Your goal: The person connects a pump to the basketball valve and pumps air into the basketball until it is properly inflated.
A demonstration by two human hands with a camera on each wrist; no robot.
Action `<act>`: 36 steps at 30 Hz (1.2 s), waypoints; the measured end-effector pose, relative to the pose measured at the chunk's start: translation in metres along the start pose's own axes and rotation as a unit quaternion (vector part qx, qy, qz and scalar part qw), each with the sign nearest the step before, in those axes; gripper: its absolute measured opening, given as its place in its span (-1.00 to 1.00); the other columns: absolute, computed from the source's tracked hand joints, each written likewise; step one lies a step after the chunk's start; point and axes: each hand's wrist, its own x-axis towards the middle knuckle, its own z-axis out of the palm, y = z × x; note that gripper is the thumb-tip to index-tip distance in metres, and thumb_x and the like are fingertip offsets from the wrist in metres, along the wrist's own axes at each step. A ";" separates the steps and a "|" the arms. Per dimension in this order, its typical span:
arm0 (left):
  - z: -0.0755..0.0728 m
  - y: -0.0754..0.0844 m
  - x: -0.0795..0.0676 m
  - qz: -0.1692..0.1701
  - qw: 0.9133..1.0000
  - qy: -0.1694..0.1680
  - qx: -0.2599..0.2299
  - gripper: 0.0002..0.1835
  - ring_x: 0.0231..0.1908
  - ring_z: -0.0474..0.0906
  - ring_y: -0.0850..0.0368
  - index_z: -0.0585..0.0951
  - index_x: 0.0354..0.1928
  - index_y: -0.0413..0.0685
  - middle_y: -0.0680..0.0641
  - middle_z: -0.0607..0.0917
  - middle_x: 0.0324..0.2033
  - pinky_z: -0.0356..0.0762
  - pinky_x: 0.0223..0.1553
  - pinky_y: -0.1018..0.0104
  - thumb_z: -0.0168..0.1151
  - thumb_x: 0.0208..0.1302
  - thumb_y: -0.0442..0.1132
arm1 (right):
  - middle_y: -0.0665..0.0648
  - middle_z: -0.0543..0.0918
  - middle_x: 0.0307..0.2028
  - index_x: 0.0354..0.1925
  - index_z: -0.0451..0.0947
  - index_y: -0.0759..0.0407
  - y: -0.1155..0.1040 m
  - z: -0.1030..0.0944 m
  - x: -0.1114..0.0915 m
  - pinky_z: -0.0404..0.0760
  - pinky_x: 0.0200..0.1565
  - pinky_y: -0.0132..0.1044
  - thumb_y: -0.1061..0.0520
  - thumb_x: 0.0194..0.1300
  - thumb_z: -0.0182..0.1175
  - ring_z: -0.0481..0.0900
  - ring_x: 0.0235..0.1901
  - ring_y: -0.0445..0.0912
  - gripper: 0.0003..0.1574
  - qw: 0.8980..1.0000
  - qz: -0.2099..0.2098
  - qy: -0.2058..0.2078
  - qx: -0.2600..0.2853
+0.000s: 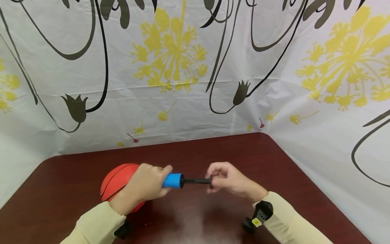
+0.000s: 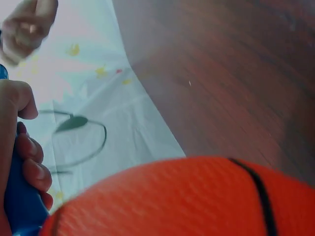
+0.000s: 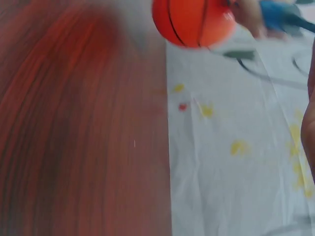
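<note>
My left hand [image 1: 150, 182] grips the blue barrel [image 1: 173, 181] of a hand pump, which lies roughly level above the table. Out of the barrel's right end runs a black rod [image 1: 195, 181]. At its far end, the curled fingers of my right hand [image 1: 229, 179] hold the pump's small dark handle. An orange-red basketball [image 1: 116, 181] with black lines is beside and behind my left hand. It fills the bottom of the left wrist view, close to the pump's blue body [image 2: 20, 196]. Whether pump and ball are joined is hidden by the left hand.
Beneath the hands is a dark reddish-brown table [image 1: 237, 149] with rounded far corners. A white sheet [image 1: 189, 122] printed with yellow flowers and dark stems hangs behind and along its sides. Both wrists carry black devices, the right one a strapped camera [image 1: 262, 210].
</note>
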 end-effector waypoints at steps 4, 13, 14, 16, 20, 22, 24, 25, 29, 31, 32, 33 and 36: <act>0.000 -0.007 -0.008 -0.012 1.000 -0.010 0.008 -0.61 -0.81 0.29 0.30 0.38 -0.45 -0.06 0.10 0.46 -0.76 0.24 -0.76 0.44 0.34 -0.22 -0.03 | 0.02 0.61 -0.42 -0.25 0.45 0.16 -0.005 -0.011 -0.017 0.51 -0.36 -0.48 0.22 0.25 0.02 0.59 -0.38 -0.22 -0.91 0.999 0.001 0.003 0.048; 0.006 0.009 0.000 -0.029 0.999 -0.009 -0.012 -0.68 -0.82 0.24 0.30 0.38 -0.53 -0.06 0.12 0.36 -0.82 0.20 -0.76 0.43 0.30 -0.22 -0.07 | 0.03 0.54 -0.36 -0.29 0.43 0.15 0.025 0.009 0.014 0.52 -0.33 -0.41 0.22 0.21 0.07 0.60 -0.35 -0.19 -0.94 0.999 -0.017 0.009 0.030; 0.007 0.011 0.001 -0.032 0.999 -0.005 -0.016 -0.68 -0.82 0.24 0.30 0.38 -0.54 -0.06 0.12 0.35 -0.82 0.21 -0.76 0.43 0.30 -0.23 -0.07 | 0.03 0.55 -0.37 -0.29 0.43 0.15 0.027 0.012 0.018 0.52 -0.32 -0.40 0.20 0.20 0.09 0.60 -0.35 -0.18 -0.92 0.999 -0.020 0.008 0.027; 0.010 0.012 0.002 -0.029 0.999 0.001 -0.016 -0.67 -0.82 0.23 0.31 0.37 -0.55 -0.05 0.12 0.35 -0.82 0.21 -0.76 0.44 0.31 -0.23 -0.07 | 0.02 0.56 -0.38 -0.29 0.42 0.16 0.028 0.017 0.023 0.53 -0.31 -0.38 0.20 0.19 0.10 0.60 -0.35 -0.18 -0.91 1.000 -0.016 0.005 0.016; 0.012 0.008 0.000 -0.011 1.000 0.007 -0.015 -0.64 -0.83 0.22 0.32 0.35 -0.52 -0.05 0.12 0.35 -0.82 0.20 -0.76 0.48 0.32 -0.23 -0.06 | 0.02 0.57 -0.39 -0.28 0.41 0.18 0.023 0.017 0.020 0.54 -0.31 -0.34 0.26 0.18 0.10 0.61 -0.36 -0.16 -0.91 1.000 0.004 0.004 0.006; 0.012 0.004 -0.001 0.001 1.000 0.012 -0.016 -0.63 -0.82 0.23 0.32 0.36 -0.50 -0.05 0.12 0.38 -0.80 0.21 -0.76 0.49 0.33 -0.23 -0.05 | 0.02 0.56 -0.38 -0.28 0.42 0.17 0.017 0.013 0.013 0.54 -0.33 -0.37 0.28 0.18 0.08 0.61 -0.37 -0.17 -0.91 1.000 0.008 0.006 0.010; 0.012 -0.001 -0.004 0.003 1.000 0.016 -0.016 -0.63 -0.81 0.26 0.32 0.38 -0.48 -0.05 0.12 0.42 -0.77 0.22 -0.76 0.48 0.34 -0.24 -0.05 | 0.02 0.53 -0.36 -0.28 0.44 0.15 0.011 0.007 0.004 0.53 -0.35 -0.40 0.29 0.20 0.05 0.60 -0.37 -0.17 -0.90 1.000 0.009 0.008 0.027; 0.011 -0.004 -0.006 0.000 1.000 0.017 -0.016 -0.62 -0.80 0.27 0.32 0.38 -0.47 -0.05 0.12 0.44 -0.76 0.23 -0.75 0.47 0.35 -0.24 -0.05 | 0.02 0.53 -0.37 -0.27 0.44 0.15 0.008 0.003 -0.001 0.51 -0.36 -0.43 0.29 0.21 0.03 0.59 -0.37 -0.18 -0.90 0.999 0.005 0.008 0.038; 0.011 -0.011 -0.015 -0.009 1.000 0.016 -0.014 -0.64 -0.80 0.27 0.32 0.39 -0.49 -0.04 0.13 0.45 -0.76 0.21 -0.76 0.46 0.35 -0.25 -0.05 | 0.03 0.51 -0.37 -0.26 0.42 0.15 0.002 -0.007 -0.015 0.46 -0.35 -0.45 0.17 0.27 -0.01 0.55 -0.35 -0.19 -0.91 0.997 0.007 0.007 0.075; 0.010 -0.011 -0.016 -0.012 1.000 0.008 -0.011 -0.65 -0.80 0.26 0.32 0.39 -0.50 -0.03 0.13 0.42 -0.78 0.20 -0.76 0.46 0.34 -0.24 -0.06 | 0.03 0.50 -0.38 -0.27 0.41 0.13 0.005 -0.007 -0.014 0.43 -0.35 -0.46 0.12 0.26 0.00 0.54 -0.35 -0.20 -0.88 0.996 0.003 0.003 0.085; 0.010 -0.009 -0.014 -0.013 1.000 0.006 -0.008 -0.66 -0.80 0.26 0.32 0.39 -0.51 -0.03 0.13 0.41 -0.78 0.19 -0.77 0.46 0.34 -0.24 -0.06 | 0.02 0.49 -0.37 -0.27 0.41 0.12 0.009 -0.005 -0.011 0.42 -0.35 -0.45 0.10 0.25 0.01 0.54 -0.35 -0.20 -0.87 0.996 0.000 0.000 0.090; 0.010 -0.007 -0.012 -0.016 1.000 0.005 -0.008 -0.66 -0.80 0.26 0.31 0.39 -0.52 -0.03 0.13 0.41 -0.79 0.20 -0.76 0.45 0.33 -0.24 -0.06 | 0.01 0.47 -0.38 -0.29 0.41 0.11 0.013 -0.002 -0.007 0.39 -0.37 -0.46 0.09 0.24 0.02 0.54 -0.35 -0.21 -0.89 0.995 -0.004 0.000 0.095; 0.011 0.001 -0.007 -0.030 0.999 0.006 -0.014 -0.67 -0.80 0.29 0.29 0.40 -0.53 -0.04 0.11 0.40 -0.80 0.23 -0.76 0.42 0.33 -0.26 -0.05 | 0.01 0.45 -0.36 -0.30 0.41 0.09 0.025 0.009 0.011 0.42 -0.35 -0.45 0.11 0.24 0.04 0.56 -0.33 -0.21 -0.92 0.995 -0.027 -0.013 0.099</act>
